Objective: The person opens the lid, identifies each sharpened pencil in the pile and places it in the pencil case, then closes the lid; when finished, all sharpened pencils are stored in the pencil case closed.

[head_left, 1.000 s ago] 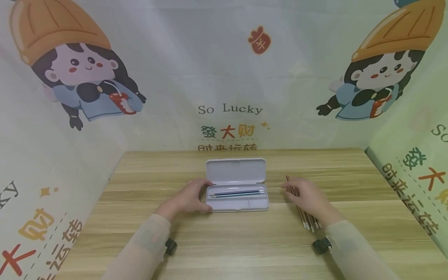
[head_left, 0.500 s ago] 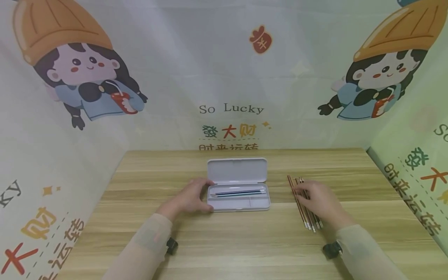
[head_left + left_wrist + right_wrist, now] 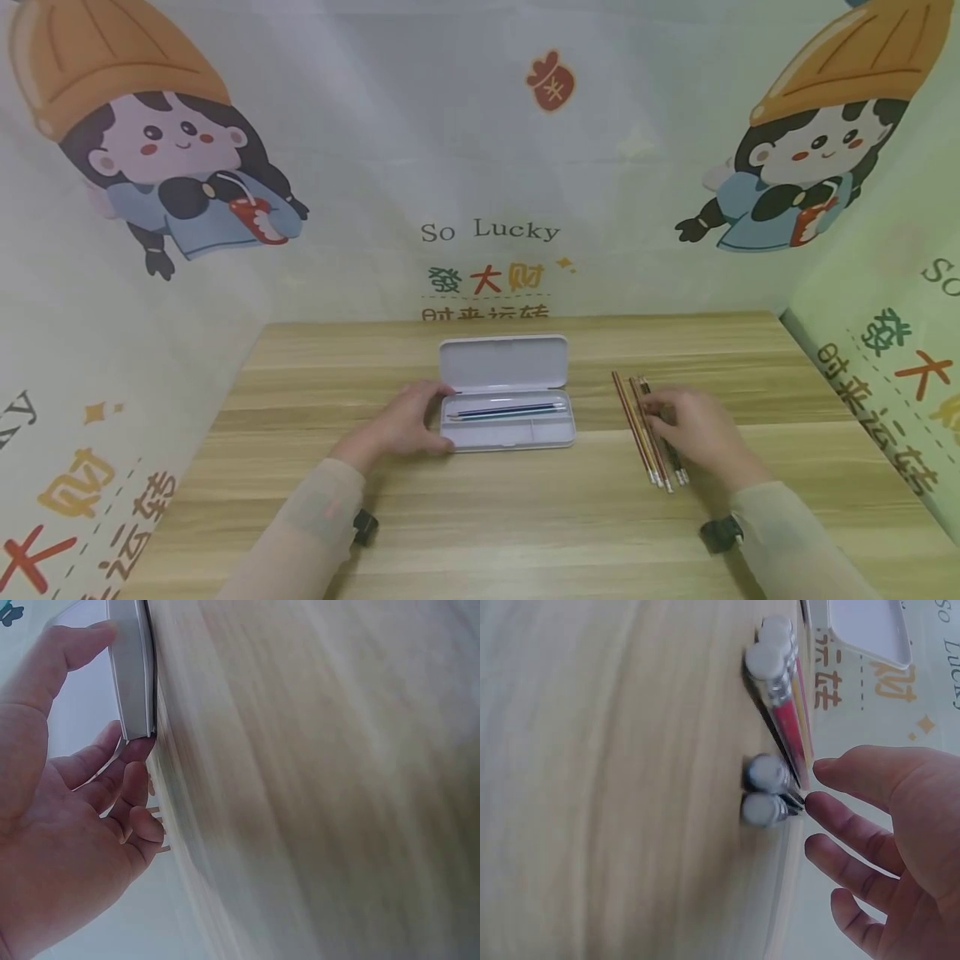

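Observation:
In the head view a white pencil case [image 3: 491,437] lies with its lid raised. Two blue striped pencils [image 3: 510,412] are in its long back compartment. My left hand [image 3: 401,421] grips the case's left end, thumb at the front edge and fingers at the back; the left wrist view shows the thumb [image 3: 90,643] pressed on the rim. Right of the case, several eraser-tipped pencils lie side by side, red and yellow ones [image 3: 637,429] leftmost, dark ones [image 3: 678,467] rightmost. Over the dark ones hovers my right hand [image 3: 697,433], its thumb and forefinger apart and right at the pencils.
The wood-grain table [image 3: 480,525] ends at a printed cloth backdrop [image 3: 360,200] behind and at both sides. The raised lid [image 3: 504,362] stands at the back of the case. Black wrist cameras [image 3: 722,533] sit under both sleeves.
My right hand has moved right, from the leftmost pencils to the dark ones, uncovering more of the pencils. My left hand and the pencil case have stayed in place.

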`<state>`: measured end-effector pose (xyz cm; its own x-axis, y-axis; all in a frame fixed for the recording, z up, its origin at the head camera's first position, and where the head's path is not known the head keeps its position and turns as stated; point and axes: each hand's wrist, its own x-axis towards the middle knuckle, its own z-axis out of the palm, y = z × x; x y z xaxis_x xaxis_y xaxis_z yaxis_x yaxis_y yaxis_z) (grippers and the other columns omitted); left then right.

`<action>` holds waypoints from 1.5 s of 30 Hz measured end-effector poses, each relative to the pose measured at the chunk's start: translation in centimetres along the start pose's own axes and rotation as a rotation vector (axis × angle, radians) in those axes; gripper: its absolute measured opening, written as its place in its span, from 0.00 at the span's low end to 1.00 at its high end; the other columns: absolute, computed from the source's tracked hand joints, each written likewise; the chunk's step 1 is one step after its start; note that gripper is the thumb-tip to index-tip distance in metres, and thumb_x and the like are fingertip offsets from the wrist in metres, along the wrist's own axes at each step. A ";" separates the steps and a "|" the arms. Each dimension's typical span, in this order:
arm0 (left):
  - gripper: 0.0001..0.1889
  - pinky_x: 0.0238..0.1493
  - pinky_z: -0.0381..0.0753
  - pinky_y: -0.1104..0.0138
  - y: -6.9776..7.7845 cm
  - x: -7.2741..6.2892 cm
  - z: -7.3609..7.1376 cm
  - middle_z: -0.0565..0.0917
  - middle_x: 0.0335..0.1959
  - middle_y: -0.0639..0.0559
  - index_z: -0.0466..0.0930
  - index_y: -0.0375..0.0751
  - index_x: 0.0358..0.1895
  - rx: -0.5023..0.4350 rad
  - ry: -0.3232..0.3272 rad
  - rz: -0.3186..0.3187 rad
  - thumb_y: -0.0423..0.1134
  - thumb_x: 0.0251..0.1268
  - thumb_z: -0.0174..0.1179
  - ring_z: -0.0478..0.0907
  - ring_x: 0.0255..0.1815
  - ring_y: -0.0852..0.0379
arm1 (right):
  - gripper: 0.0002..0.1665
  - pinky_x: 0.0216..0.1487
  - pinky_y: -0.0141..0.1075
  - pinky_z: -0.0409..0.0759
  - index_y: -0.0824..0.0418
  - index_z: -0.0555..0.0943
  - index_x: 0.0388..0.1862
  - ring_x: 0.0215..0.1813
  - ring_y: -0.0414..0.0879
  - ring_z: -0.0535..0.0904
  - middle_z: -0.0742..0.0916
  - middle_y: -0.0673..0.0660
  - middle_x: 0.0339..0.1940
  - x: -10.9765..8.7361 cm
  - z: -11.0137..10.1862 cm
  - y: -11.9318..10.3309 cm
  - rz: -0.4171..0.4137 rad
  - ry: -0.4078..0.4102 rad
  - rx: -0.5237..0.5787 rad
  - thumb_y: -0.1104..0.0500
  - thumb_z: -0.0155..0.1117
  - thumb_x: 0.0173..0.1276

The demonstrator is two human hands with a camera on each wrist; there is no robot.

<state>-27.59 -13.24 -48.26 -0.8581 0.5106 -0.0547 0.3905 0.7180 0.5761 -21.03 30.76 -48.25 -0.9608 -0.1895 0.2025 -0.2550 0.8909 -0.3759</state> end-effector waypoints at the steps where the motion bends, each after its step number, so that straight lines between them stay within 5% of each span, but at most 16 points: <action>1: 0.43 0.77 0.67 0.47 0.0 0.0 0.0 0.77 0.68 0.38 0.73 0.36 0.68 0.003 0.000 0.003 0.44 0.45 0.81 0.71 0.71 0.39 | 0.14 0.46 0.53 0.87 0.59 0.89 0.50 0.42 0.53 0.88 0.90 0.62 0.49 -0.1 -0.1 0.1 0.003 0.000 0.002 0.61 0.73 0.65; 22: 0.43 0.76 0.68 0.46 0.2 -0.1 0.0 0.78 0.66 0.38 0.73 0.36 0.68 0.003 0.005 0.010 0.44 0.46 0.81 0.72 0.69 0.39 | 0.16 0.36 0.44 0.84 0.60 0.88 0.52 0.35 0.44 0.84 0.91 0.56 0.40 -0.9 -0.9 0.7 0.031 -0.020 -0.057 0.62 0.71 0.65; 34: 0.43 0.77 0.68 0.47 0.0 -0.1 0.1 0.77 0.68 0.38 0.72 0.38 0.69 -0.008 0.005 -0.008 0.44 0.46 0.81 0.71 0.71 0.40 | 0.19 0.40 0.52 0.85 0.61 0.86 0.54 0.38 0.50 0.87 0.92 0.59 0.42 -0.7 -1.0 0.9 0.071 -0.061 -0.081 0.62 0.70 0.64; 45: 0.44 0.77 0.68 0.46 0.0 -0.2 0.1 0.77 0.68 0.39 0.72 0.37 0.69 0.001 0.005 -0.003 0.44 0.45 0.80 0.71 0.70 0.40 | 0.23 0.28 0.38 0.77 0.64 0.84 0.57 0.28 0.42 0.81 0.91 0.56 0.36 -0.6 -1.1 0.9 0.158 -0.110 -0.069 0.59 0.70 0.63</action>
<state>-27.42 -13.30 -48.36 -0.8608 0.5063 -0.0523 0.3885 0.7199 0.5752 -20.58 32.12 -47.73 -0.9953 -0.0861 0.0443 -0.0960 0.9384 -0.3320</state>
